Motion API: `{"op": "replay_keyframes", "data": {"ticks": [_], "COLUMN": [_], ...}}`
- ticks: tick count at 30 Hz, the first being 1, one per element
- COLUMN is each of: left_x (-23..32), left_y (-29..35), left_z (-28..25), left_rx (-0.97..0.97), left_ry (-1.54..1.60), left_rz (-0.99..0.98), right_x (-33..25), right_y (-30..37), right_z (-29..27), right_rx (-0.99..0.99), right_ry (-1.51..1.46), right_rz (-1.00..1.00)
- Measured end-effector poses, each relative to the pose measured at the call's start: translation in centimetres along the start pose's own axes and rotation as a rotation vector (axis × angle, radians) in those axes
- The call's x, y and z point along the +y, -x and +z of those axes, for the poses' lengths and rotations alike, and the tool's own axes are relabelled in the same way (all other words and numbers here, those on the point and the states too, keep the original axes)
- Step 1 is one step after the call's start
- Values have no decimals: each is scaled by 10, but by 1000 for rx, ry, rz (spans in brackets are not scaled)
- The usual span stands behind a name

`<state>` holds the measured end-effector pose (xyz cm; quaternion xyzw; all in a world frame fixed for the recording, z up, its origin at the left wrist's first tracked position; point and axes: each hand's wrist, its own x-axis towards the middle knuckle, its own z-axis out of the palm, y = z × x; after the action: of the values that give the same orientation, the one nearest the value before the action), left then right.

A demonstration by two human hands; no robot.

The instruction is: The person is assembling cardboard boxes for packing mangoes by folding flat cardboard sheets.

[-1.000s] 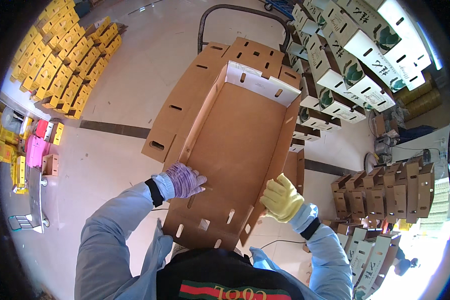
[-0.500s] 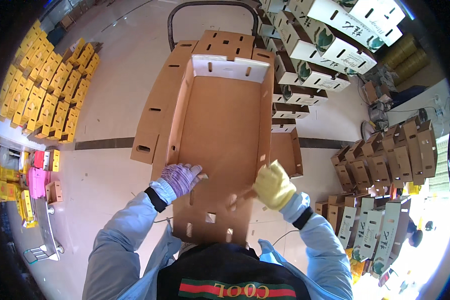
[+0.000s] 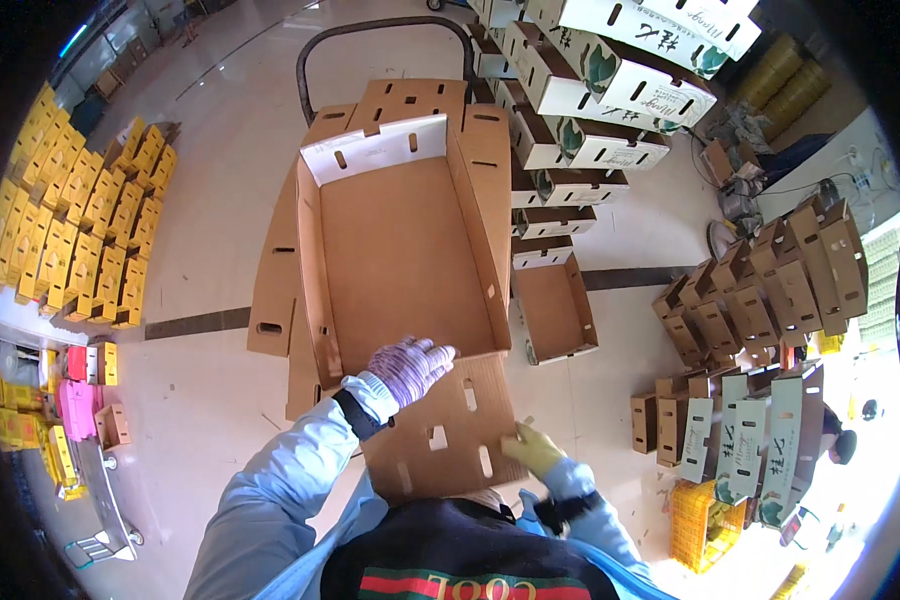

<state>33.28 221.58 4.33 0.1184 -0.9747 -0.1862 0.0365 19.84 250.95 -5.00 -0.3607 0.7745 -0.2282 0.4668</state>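
A large brown cardboard box point(image 3: 405, 250) is half folded in front of me, its side walls raised and its far end flap white inside. My left hand point(image 3: 410, 368), in a purple patterned glove, presses flat on the near edge of the box floor. My right hand point(image 3: 532, 447), in a yellow glove, grips the edge of the near end flap point(image 3: 440, 430), which has several slots cut in it and lies folded toward me.
Stacks of folded white and brown boxes point(image 3: 590, 90) stand at the upper right behind a cart handle point(image 3: 380, 30). An open small box point(image 3: 555, 310) lies on the floor to the right. Brown boxes point(image 3: 770, 280) and yellow crates point(image 3: 80, 220) line both sides.
The box has swung upright and straight in front of me. My right hand dropped from the right side wall to the near flap's edge. My left hand stayed on the near floor edge.
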Motion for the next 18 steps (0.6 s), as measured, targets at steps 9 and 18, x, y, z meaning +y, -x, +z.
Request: {"op": "replay_keyframes", "data": {"ticks": [9, 18], "left_x": [-35, -128], "left_y": [-22, 59], "left_z": [-8, -105], "left_rx": [-420, 582], "left_ry": [267, 868], "left_rz": [-13, -370], "right_x": [-174, -203], "right_y": [-5, -105], "right_z": [-129, -113], "right_rx": [299, 412], "right_ry": [-94, 148], "right_rz": [-523, -499]}}
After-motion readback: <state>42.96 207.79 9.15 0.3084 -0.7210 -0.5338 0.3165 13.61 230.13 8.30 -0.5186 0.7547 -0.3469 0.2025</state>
